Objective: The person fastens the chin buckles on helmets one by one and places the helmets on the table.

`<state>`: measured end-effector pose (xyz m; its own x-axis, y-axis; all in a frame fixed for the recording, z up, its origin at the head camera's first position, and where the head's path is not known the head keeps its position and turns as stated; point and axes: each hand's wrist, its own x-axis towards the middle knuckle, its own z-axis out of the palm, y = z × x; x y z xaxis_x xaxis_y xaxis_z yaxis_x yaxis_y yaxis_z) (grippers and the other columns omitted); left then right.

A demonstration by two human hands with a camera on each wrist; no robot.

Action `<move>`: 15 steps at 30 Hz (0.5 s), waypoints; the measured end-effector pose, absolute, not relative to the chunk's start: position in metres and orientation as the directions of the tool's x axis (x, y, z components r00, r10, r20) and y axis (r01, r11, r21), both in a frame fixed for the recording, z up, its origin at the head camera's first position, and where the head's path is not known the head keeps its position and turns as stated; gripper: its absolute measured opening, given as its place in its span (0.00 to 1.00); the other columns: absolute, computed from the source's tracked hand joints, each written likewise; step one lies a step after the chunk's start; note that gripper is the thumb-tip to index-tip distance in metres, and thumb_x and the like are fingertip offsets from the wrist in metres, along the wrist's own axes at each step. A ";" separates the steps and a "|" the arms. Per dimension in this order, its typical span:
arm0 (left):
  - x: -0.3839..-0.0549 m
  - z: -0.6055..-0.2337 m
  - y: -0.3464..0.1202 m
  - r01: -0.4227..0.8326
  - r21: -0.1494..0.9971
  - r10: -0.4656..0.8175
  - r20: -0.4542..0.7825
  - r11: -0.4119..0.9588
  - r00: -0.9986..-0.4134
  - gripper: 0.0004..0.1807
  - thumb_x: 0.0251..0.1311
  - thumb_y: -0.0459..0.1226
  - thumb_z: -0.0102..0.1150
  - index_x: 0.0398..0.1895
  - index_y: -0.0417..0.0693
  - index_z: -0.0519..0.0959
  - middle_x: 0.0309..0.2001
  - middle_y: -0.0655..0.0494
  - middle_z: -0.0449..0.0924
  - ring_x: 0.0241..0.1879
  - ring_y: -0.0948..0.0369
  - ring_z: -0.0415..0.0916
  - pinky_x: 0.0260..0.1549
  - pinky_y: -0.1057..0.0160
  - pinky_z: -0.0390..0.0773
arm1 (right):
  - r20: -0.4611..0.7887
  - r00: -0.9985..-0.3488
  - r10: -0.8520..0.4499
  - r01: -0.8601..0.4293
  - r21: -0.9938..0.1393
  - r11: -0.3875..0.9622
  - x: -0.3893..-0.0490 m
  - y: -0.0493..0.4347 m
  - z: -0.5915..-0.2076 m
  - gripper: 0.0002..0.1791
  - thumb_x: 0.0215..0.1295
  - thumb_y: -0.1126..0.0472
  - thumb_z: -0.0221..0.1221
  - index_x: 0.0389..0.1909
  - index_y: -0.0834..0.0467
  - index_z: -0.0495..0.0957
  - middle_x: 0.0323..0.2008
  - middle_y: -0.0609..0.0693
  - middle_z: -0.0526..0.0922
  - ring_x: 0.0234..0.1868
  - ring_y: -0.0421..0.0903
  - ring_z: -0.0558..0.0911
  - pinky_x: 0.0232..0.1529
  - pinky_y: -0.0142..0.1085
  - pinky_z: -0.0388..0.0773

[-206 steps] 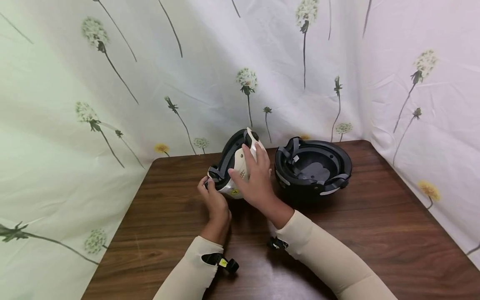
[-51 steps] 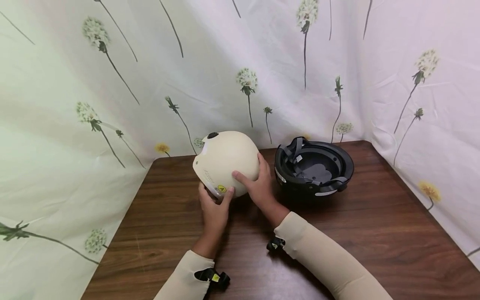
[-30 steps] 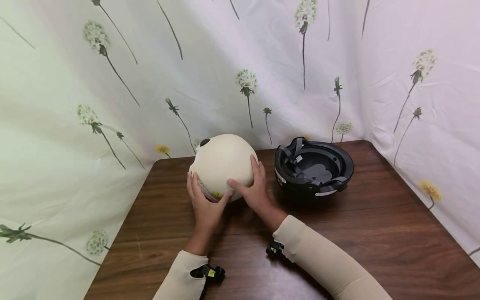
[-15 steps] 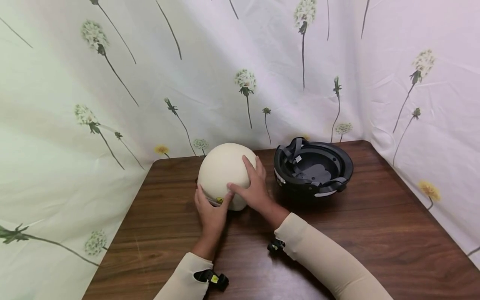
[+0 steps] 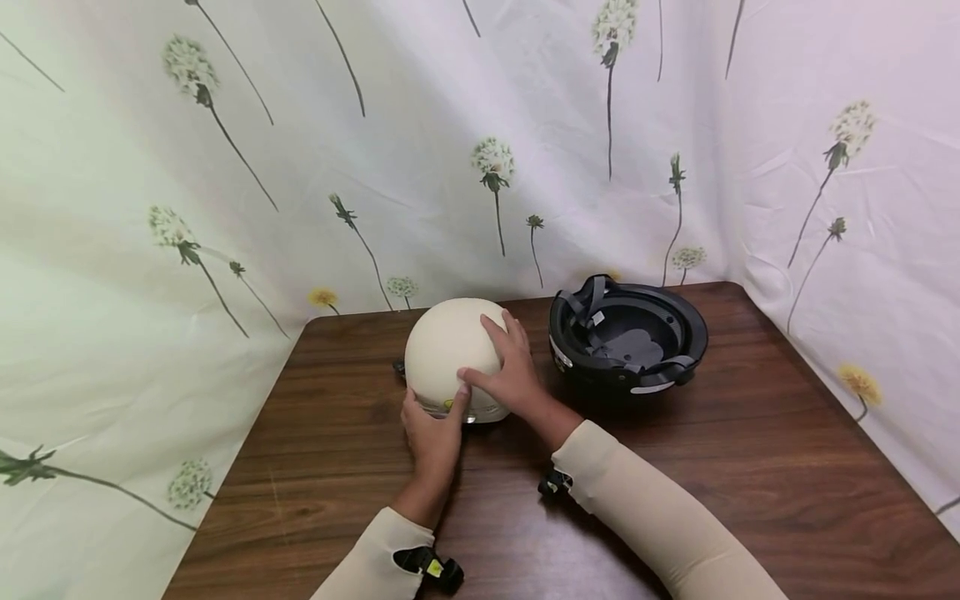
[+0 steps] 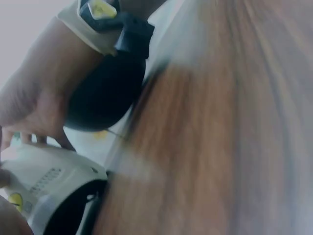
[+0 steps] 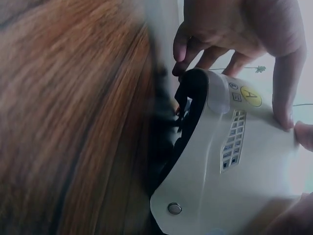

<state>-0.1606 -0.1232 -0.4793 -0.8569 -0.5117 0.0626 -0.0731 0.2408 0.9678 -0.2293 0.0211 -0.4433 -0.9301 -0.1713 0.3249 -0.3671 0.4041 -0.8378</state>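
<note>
A cream open-face helmet (image 5: pixel 450 346), dome up, sits low over the tabletop between both hands. My left hand (image 5: pixel 433 442) grips its near lower edge, thumb on the outer shell. In the right wrist view that left hand (image 7: pixel 244 29) has its fingers around the rim, close to a yellow "A" sticker (image 7: pixel 251 96). My right hand (image 5: pixel 516 379) holds the right side of the dome, fingers spread over it and thumb towards the left thumb. Vent slots and a rivet show on the shell (image 7: pixel 259 156). Whether the whole rim touches the table cannot be told.
Just to the right lies a black helmet (image 5: pixel 693 321), upside down, its padding and grey straps showing. The brown wooden table (image 5: pixel 757 467) reaches back to a white floral cloth (image 5: pixel 420 125). A dark strap piece (image 5: pixel 399 367) sticks out left of the cream helmet.
The cream helmet was tilted with its inside showing; both hands have turned it dome up and lowered it towards the table. The black helmet has stayed put.
</note>
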 end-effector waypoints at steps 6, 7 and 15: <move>-0.162 -0.477 -0.122 -0.026 0.965 -0.540 0.124 0.262 -0.832 0.55 0.58 0.45 0.82 0.79 0.28 0.59 0.77 0.28 0.56 0.78 0.33 0.60 0.80 0.35 0.58 | 0.331 -0.924 -0.194 -0.380 -0.855 0.353 -0.234 0.026 -0.447 0.53 0.60 0.49 0.78 0.85 0.51 0.65 0.89 0.59 0.50 0.90 0.66 0.45 0.82 0.71 0.56; -0.162 -0.477 -0.122 -0.016 0.965 -0.543 0.134 0.262 -0.829 0.55 0.58 0.45 0.82 0.78 0.28 0.60 0.78 0.28 0.56 0.78 0.34 0.60 0.80 0.36 0.58 | 0.331 -0.924 -0.193 -0.380 -0.857 0.348 -0.235 0.026 -0.448 0.53 0.61 0.49 0.78 0.85 0.51 0.65 0.89 0.58 0.51 0.90 0.64 0.46 0.82 0.70 0.56; -0.158 -0.476 -0.122 0.019 0.954 -0.566 0.194 0.300 -0.801 0.57 0.53 0.46 0.86 0.81 0.38 0.61 0.80 0.37 0.56 0.78 0.36 0.61 0.76 0.30 0.60 | 0.376 -0.912 -0.165 -0.410 -0.851 0.327 -0.232 0.025 -0.456 0.54 0.63 0.48 0.77 0.86 0.55 0.63 0.90 0.56 0.50 0.89 0.62 0.52 0.82 0.66 0.60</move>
<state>-0.1579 -0.1217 -0.4761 -0.8011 -0.5661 0.1941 0.0193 0.2997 0.9539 -0.2324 0.0255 -0.4558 -0.9117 -0.1652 0.3761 -0.4104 0.3269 -0.8513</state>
